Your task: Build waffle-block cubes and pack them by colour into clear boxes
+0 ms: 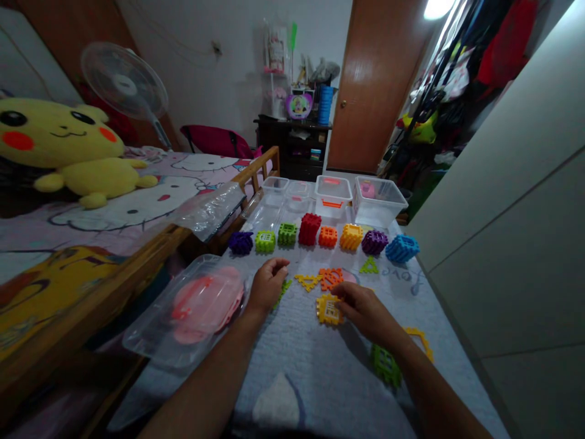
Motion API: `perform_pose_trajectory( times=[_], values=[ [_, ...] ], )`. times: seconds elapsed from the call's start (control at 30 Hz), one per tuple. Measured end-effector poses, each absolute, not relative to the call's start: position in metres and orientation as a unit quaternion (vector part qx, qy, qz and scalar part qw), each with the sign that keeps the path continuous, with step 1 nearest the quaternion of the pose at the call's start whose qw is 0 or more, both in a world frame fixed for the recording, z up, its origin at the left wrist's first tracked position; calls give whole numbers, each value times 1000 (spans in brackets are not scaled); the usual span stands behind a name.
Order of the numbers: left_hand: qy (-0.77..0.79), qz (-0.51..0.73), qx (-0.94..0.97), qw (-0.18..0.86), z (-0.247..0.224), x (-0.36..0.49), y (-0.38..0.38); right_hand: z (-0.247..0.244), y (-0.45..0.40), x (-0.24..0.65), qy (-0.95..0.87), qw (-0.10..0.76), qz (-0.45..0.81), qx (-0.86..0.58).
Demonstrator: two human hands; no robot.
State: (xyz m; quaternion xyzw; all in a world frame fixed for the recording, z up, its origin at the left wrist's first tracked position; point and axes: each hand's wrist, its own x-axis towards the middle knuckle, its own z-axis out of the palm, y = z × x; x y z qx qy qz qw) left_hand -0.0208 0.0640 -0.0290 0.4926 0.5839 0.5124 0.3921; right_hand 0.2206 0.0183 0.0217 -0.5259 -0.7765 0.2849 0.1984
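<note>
My left hand rests loosely curled on the quilted blanket, holding nothing, with a green triangular plastic piece partly hidden beside its fingers. My right hand has its fingertips on the edge of a flat yellow square waffle-patterned piece. Just above lie a yellow triangle and an orange square piece. A row of several colourful assembled blocks runs across the blanket beyond, including a red one and a blue one. A green square piece and a yellow frame lie near my right forearm.
Several clear plastic storage boxes stand beyond the blocks. A pink-lidded container in a plastic bag lies left of my left hand. A wooden bed rail runs along the left, and a pale wall panel rises on the right.
</note>
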Motion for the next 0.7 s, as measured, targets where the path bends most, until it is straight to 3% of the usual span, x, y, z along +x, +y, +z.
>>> perform_pose_trajectory(
  times=[0.27, 0.47, 0.7],
  values=[
    [580, 503, 507, 391, -30, -22, 64, -1, 22, 202, -832, 186, 141, -503],
    [581, 502, 511, 386, -27, -21, 63, 3, 16, 208, -847, 217, 132, -467],
    [580, 497, 516, 387, -30, -21, 64, 14, 10, 204, -853, 91, 183, -480]
  ],
)
